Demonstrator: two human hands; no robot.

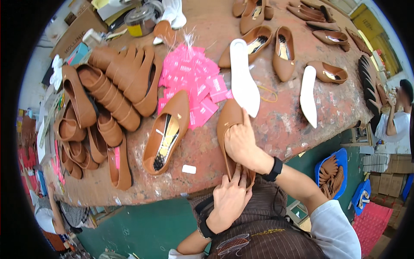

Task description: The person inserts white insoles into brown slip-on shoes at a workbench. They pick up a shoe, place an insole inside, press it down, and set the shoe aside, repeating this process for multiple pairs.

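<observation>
The left hand [230, 199] and right hand [240, 141] touch one shoe [228, 118], each grip too hidden to tell, with two white soles [243, 82] near it.

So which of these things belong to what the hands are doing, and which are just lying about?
Seemingly in use:
brown shoe touched by left hand and right hand
white insole at the right index fingertip

Apparently just lying about:
small white piece
cardboard box
lidded pot

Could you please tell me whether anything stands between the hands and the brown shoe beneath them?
Nothing visible does: the left hand is at the heel end of the brown shoe, the right hand over its opening.
</observation>
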